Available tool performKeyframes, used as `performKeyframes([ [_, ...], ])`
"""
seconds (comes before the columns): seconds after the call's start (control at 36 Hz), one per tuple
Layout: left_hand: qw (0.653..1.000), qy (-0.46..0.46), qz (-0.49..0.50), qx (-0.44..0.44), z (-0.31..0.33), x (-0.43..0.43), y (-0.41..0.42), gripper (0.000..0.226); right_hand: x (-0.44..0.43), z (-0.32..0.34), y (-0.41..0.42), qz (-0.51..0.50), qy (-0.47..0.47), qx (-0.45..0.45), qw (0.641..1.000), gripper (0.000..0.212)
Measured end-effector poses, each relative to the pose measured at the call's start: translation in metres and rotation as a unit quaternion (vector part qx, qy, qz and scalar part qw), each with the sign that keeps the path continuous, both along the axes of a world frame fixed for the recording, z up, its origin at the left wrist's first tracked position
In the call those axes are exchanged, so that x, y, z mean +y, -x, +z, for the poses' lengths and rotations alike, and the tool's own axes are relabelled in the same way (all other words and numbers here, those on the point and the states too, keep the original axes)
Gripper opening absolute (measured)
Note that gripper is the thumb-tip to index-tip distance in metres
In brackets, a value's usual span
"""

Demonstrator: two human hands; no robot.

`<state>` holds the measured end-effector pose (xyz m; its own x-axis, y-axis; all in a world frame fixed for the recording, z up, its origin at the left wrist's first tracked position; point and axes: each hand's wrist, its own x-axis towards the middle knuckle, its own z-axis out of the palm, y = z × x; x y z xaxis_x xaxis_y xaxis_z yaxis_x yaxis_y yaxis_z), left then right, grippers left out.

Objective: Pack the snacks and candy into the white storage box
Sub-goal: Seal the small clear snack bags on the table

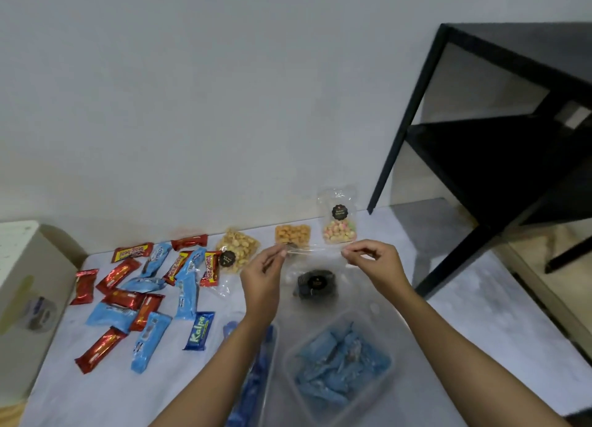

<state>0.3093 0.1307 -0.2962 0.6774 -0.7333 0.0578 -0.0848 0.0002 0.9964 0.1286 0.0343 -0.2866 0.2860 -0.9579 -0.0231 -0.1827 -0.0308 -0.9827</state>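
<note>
My left hand (266, 276) and my right hand (371, 263) each pinch a top corner of a clear snack bag (315, 284) holding dark pieces and a black round sticker, lifted above the table. Below it stands a translucent white storage box (288, 359) with several blue wrapped bars (339, 365) inside. Red and blue snack bars (141, 298) lie scattered at the left. Three clear bags stand by the wall: yellow puffs (237, 250), orange puffs (293, 234) and pastel candy (339, 224).
A black metal shelf frame (480, 157) stands at the right, its legs on the table edge. A white container (19, 266) with a tape roll (41, 314) sits at the far left. The wall runs close behind the snacks.
</note>
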Motion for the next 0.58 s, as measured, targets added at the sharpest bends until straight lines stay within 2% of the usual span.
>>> performKeyframes([
  [0.25,1.000,0.008,-0.029,-0.004,-0.004,0.004,0.011,0.014,0.013,-0.004,0.015,-0.003,0.009,0.012,1.000,0.005],
  [0.44,0.993,-0.054,-0.061,-0.086,-0.009,0.000,0.011,0.011,0.013,0.002,0.010,0.032,0.024,0.043,0.998,0.002],
  [0.58,0.987,-0.091,-0.079,-0.106,-0.012,-0.006,0.011,0.014,0.010,0.003,0.007,0.049,0.044,0.074,0.995,0.008],
])
